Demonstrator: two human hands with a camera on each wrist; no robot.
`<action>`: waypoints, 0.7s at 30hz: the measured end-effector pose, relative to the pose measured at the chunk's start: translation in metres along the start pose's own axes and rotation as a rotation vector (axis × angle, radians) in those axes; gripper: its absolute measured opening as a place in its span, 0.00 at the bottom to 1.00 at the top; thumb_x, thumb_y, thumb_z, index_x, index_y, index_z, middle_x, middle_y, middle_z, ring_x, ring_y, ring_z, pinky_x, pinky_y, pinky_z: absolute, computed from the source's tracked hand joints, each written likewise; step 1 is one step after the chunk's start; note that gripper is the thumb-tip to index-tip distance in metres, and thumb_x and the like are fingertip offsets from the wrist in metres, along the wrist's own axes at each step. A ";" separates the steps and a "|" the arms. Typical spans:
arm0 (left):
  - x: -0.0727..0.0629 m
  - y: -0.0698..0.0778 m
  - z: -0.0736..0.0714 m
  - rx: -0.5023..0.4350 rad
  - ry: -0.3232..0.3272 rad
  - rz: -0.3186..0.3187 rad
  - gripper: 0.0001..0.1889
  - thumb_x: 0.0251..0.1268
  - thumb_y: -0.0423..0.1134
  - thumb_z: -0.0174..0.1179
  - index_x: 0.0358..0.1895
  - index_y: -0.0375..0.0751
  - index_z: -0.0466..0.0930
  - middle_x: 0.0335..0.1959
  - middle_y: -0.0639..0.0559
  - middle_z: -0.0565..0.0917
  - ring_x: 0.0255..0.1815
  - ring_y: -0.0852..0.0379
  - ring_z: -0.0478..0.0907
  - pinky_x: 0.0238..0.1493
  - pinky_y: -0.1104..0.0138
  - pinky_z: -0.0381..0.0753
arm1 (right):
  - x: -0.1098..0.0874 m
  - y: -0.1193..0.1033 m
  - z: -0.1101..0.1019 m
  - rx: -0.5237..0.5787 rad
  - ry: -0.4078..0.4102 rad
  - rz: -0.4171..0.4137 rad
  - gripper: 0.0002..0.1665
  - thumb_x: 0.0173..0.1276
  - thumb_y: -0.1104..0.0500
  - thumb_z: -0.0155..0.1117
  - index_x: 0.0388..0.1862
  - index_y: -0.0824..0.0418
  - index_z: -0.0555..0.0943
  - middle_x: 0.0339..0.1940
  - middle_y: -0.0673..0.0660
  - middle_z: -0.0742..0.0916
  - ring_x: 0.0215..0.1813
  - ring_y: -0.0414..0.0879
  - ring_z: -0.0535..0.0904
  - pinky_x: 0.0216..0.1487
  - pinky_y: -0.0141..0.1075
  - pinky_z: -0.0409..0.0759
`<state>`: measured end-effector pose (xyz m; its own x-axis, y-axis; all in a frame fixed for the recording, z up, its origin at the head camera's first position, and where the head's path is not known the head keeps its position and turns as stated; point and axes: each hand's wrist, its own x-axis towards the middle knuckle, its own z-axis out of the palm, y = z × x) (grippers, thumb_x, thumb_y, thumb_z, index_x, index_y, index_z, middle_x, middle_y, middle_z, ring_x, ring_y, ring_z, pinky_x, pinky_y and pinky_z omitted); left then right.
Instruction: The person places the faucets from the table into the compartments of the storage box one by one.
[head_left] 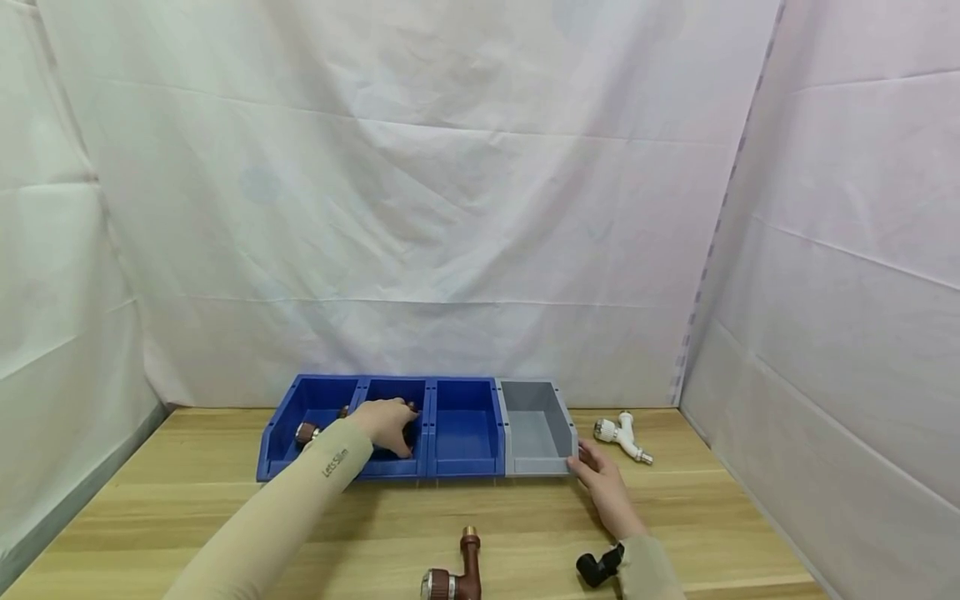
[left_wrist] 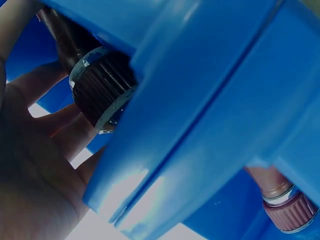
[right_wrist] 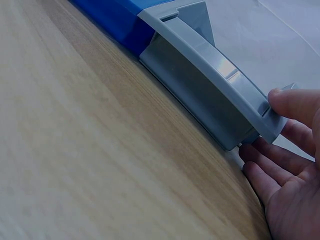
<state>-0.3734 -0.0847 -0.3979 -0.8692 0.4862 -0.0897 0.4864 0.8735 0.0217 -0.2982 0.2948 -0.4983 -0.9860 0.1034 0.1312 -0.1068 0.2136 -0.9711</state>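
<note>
My left hand reaches into the second blue bin from the left. In the left wrist view its fingers lie spread beside a dark brown faucet with a ribbed knob, and the bin's wall hides part of the faucet. At the other end of the row, my right hand holds the front corner of the grey bin. The right wrist view has the thumb on the rim and the other fingers at the side and below it.
The leftmost blue bin contains reddish-brown faucet parts. A third blue bin adjoins the grey one. On the wooden table lie a white faucet, a brown faucet and a black elbow-shaped piece beside the right sleeve.
</note>
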 end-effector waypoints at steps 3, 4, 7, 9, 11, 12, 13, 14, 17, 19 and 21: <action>0.001 0.000 0.002 -0.005 0.003 -0.003 0.36 0.46 0.51 0.74 0.63 0.44 0.77 0.61 0.43 0.76 0.55 0.44 0.76 0.45 0.52 0.80 | 0.000 0.000 0.000 0.004 -0.009 0.008 0.32 0.73 0.58 0.58 0.72 0.66 0.63 0.68 0.71 0.71 0.68 0.61 0.66 0.65 0.55 0.66; 0.001 -0.001 0.002 -0.007 0.003 -0.003 0.36 0.46 0.50 0.74 0.63 0.44 0.77 0.61 0.43 0.76 0.55 0.44 0.76 0.45 0.51 0.80 | 0.000 0.000 0.000 0.002 -0.011 0.008 0.32 0.73 0.58 0.58 0.72 0.66 0.63 0.68 0.71 0.71 0.68 0.61 0.66 0.65 0.55 0.66; 0.002 -0.001 0.003 -0.003 0.009 0.000 0.36 0.46 0.50 0.74 0.62 0.44 0.78 0.60 0.43 0.76 0.56 0.43 0.76 0.46 0.51 0.79 | 0.000 0.000 0.000 0.002 -0.010 0.009 0.32 0.73 0.58 0.58 0.72 0.66 0.63 0.68 0.71 0.71 0.68 0.61 0.66 0.65 0.55 0.66; 0.003 -0.001 0.004 0.003 0.011 0.003 0.35 0.46 0.50 0.74 0.62 0.44 0.78 0.61 0.43 0.76 0.56 0.43 0.75 0.47 0.50 0.79 | 0.001 0.000 0.000 0.007 -0.007 0.010 0.32 0.73 0.58 0.58 0.72 0.66 0.63 0.68 0.71 0.71 0.68 0.61 0.66 0.65 0.55 0.66; 0.004 -0.002 0.005 0.008 0.009 0.004 0.35 0.46 0.51 0.73 0.62 0.44 0.78 0.61 0.43 0.76 0.57 0.43 0.75 0.47 0.50 0.79 | 0.001 0.000 0.000 0.011 -0.006 0.010 0.32 0.73 0.58 0.58 0.72 0.66 0.64 0.68 0.71 0.71 0.68 0.60 0.66 0.65 0.55 0.66; 0.005 -0.002 0.005 0.009 0.007 0.003 0.35 0.46 0.51 0.73 0.62 0.44 0.78 0.62 0.43 0.75 0.57 0.43 0.75 0.48 0.51 0.79 | 0.001 0.000 0.000 0.012 -0.006 0.011 0.32 0.73 0.58 0.58 0.72 0.66 0.64 0.68 0.71 0.71 0.69 0.60 0.66 0.65 0.54 0.65; 0.005 -0.002 0.005 0.006 0.005 0.003 0.35 0.46 0.50 0.73 0.62 0.44 0.78 0.62 0.43 0.75 0.57 0.43 0.75 0.48 0.50 0.79 | 0.000 0.000 0.000 0.011 -0.007 0.010 0.32 0.73 0.58 0.58 0.72 0.66 0.64 0.68 0.71 0.71 0.69 0.60 0.66 0.66 0.54 0.65; 0.005 -0.002 0.005 0.004 0.002 0.002 0.35 0.46 0.50 0.73 0.62 0.44 0.78 0.62 0.43 0.75 0.57 0.43 0.75 0.48 0.51 0.79 | 0.000 -0.001 0.000 0.011 -0.008 0.011 0.32 0.73 0.58 0.58 0.72 0.66 0.64 0.68 0.70 0.71 0.69 0.60 0.66 0.66 0.54 0.65; 0.004 -0.002 0.003 -0.010 0.002 0.000 0.36 0.46 0.50 0.74 0.62 0.43 0.78 0.62 0.43 0.75 0.58 0.43 0.75 0.48 0.50 0.79 | -0.001 -0.002 0.001 0.007 -0.009 0.007 0.32 0.73 0.57 0.58 0.72 0.66 0.64 0.68 0.70 0.71 0.69 0.60 0.66 0.65 0.54 0.66; 0.003 -0.002 0.003 -0.023 0.004 0.000 0.36 0.45 0.49 0.74 0.61 0.42 0.78 0.61 0.42 0.76 0.57 0.43 0.75 0.48 0.50 0.79 | -0.002 -0.002 0.002 0.011 -0.011 0.002 0.33 0.73 0.56 0.59 0.72 0.66 0.64 0.68 0.70 0.71 0.69 0.60 0.66 0.65 0.54 0.66; 0.002 -0.002 0.002 -0.027 -0.001 -0.002 0.36 0.45 0.49 0.74 0.61 0.42 0.78 0.61 0.42 0.75 0.58 0.42 0.74 0.48 0.50 0.79 | -0.003 -0.003 0.002 0.015 -0.015 0.003 0.33 0.73 0.56 0.59 0.72 0.66 0.63 0.68 0.70 0.71 0.68 0.60 0.66 0.66 0.54 0.65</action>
<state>-0.3757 -0.0856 -0.4005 -0.8701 0.4846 -0.0905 0.4822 0.8748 0.0479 -0.2949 0.2920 -0.4964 -0.9881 0.0896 0.1254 -0.1056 0.1989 -0.9743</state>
